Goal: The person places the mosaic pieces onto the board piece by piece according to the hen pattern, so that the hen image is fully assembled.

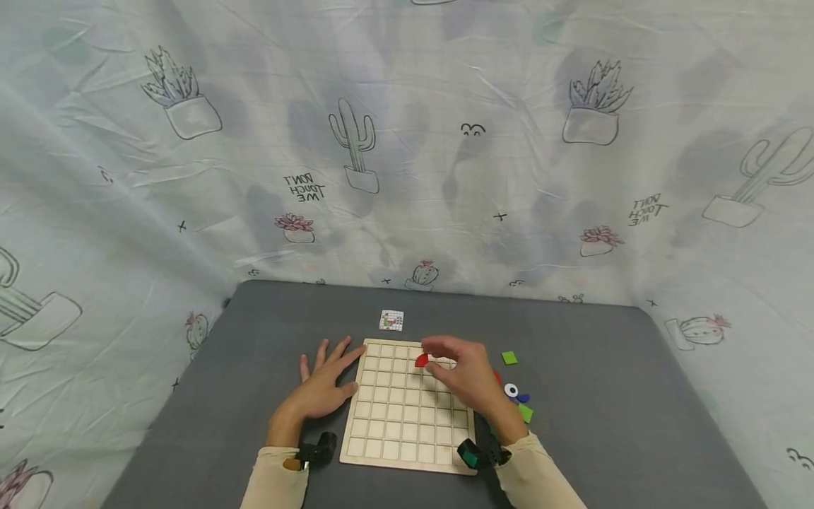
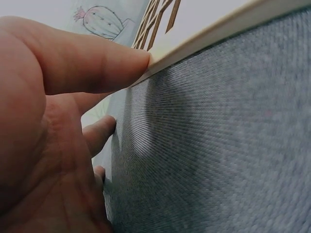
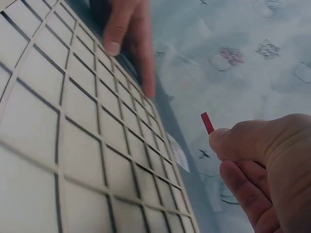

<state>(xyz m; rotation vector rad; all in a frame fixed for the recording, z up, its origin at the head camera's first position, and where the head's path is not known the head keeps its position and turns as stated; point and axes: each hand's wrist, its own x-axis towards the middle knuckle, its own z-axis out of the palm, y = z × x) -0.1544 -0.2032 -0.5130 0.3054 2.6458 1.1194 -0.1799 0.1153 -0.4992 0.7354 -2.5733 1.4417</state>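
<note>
Low in the centre of the head view, the right hand (image 1: pixel 467 375) pinches a red piece (image 1: pixel 421 360) in a closed grip above the upper right part of the wooden grid board (image 1: pixel 407 424). The left hand (image 1: pixel 324 385) lies flat with an open grip on the grey counter (image 1: pixel 210 396), fingers touching the board's left edge. Green, blue and white pieces (image 1: pixel 516 396) lie just right of the board.

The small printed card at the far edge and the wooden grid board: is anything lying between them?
No. In the head view, only bare grey table shows between the card and the grid board.
</note>
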